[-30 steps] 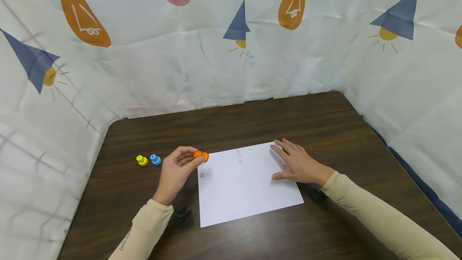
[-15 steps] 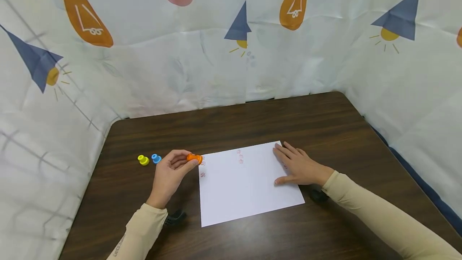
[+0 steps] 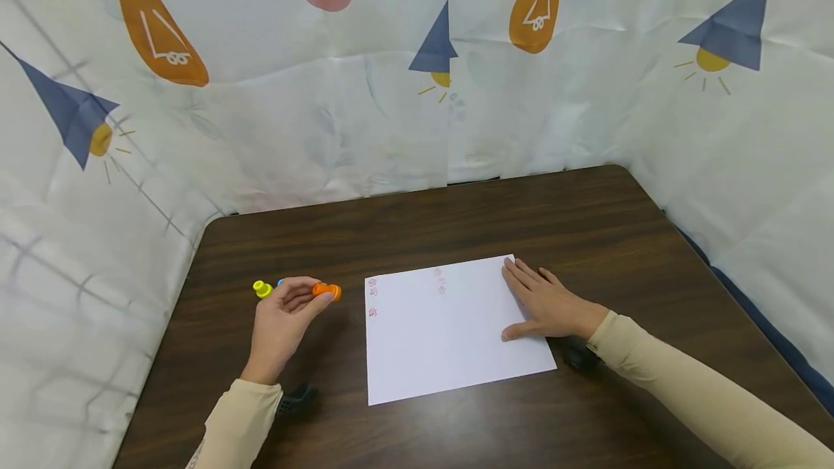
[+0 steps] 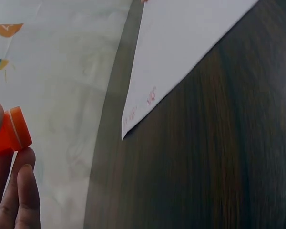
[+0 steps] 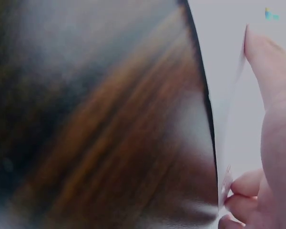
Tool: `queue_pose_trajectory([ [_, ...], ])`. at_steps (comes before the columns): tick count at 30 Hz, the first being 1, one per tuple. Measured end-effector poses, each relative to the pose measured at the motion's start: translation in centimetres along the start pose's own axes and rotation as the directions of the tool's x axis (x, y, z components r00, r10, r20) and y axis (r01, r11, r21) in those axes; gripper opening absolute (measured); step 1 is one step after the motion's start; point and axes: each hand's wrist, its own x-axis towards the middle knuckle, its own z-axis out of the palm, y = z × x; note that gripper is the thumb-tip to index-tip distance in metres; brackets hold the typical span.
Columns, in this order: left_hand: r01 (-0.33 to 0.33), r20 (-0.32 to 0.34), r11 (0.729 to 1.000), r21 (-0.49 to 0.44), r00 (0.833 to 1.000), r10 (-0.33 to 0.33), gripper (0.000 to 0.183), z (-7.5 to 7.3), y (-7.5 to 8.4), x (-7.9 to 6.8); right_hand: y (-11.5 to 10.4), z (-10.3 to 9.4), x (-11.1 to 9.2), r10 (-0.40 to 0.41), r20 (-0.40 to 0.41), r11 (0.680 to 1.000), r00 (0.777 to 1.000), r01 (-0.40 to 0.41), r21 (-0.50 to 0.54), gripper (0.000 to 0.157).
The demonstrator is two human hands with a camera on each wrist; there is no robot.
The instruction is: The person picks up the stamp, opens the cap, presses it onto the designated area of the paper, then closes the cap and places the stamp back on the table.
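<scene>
My left hand (image 3: 276, 331) pinches a small orange stamp (image 3: 328, 292) between thumb and fingertips, left of the paper's upper left corner. In the left wrist view the same orange stamp (image 4: 14, 130) shows at the left edge, held sideways. A white sheet of paper (image 3: 449, 346) lies on the table, with red stamped marks at its upper left and top middle. My right hand (image 3: 550, 306) rests with spread, straight fingers on the sheet's right edge; in the right wrist view its thumb (image 5: 269, 62) lies over the paper.
A yellow stamp (image 3: 263, 289) stands on the dark wooden table (image 3: 417, 219), left of the sheet. Beside it a blue stamp (image 3: 281, 281) is mostly hidden behind my left hand. A printed white curtain (image 3: 293, 114) encloses the table's back and sides.
My left hand has moved left with the orange stamp, from over the paper's corner to beside it, now covering most of the blue stamp. The right hand has settled onto the sheet's right edge.
</scene>
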Motion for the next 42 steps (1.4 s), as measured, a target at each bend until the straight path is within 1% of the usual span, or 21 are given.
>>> queue_pose_trajectory([
  [9,-0.037,-0.024,0.997,0.064,0.999,0.039,0.039,-2.2,-1.6,0.1,-0.1,-0.1,-0.1,0.009,0.003,1.000,1.000,-0.009,0.011,0.122],
  [13,-0.047,-0.039,0.993,0.111,0.998,0.051,0.039,-2.9,-2.4,0.2,-0.2,-0.2,-0.1,0.006,0.003,1.000,1.000,-0.006,-0.002,0.122],
  [17,-0.043,-0.048,0.983,0.180,0.997,0.053,0.039,-3.5,-3.0,0.5,-0.2,-0.2,-0.1,0.003,0.005,1.000,1.000,-0.003,-0.019,0.122],
  [22,-0.051,-0.049,0.962,0.267,0.997,0.066,0.038,-4.3,-3.8,0.8,-0.1,-0.1,0.0,-0.007,0.004,1.000,1.000,0.007,-0.021,0.122],
  [28,-0.108,-0.050,0.927,0.360,0.990,0.135,0.033,-5.4,-4.6,1.0,0.1,0.1,0.1,-0.011,0.001,1.000,1.000,0.011,-0.026,0.122],
  [30,-0.118,-0.046,0.915,0.387,0.988,0.147,0.032,-5.8,-4.9,1.1,0.2,0.1,0.1,-0.010,0.000,1.000,1.000,0.010,-0.023,0.122],
  [37,-0.123,-0.017,0.868,0.481,0.989,0.150,0.032,-7.2,-5.5,1.4,0.3,0.0,0.2,-0.010,-0.003,1.000,1.000,0.010,-0.011,0.123],
  [39,-0.123,-0.013,0.861,0.493,0.989,0.149,0.032,-7.6,-5.7,1.5,0.3,0.1,0.2,-0.013,-0.005,1.000,1.000,0.013,-0.008,0.123],
  [42,-0.120,-0.014,0.858,0.499,0.989,0.146,0.033,-8.1,-6.0,1.7,0.2,0.1,0.2,-0.021,-0.008,1.000,1.000,0.021,-0.003,0.122],
])
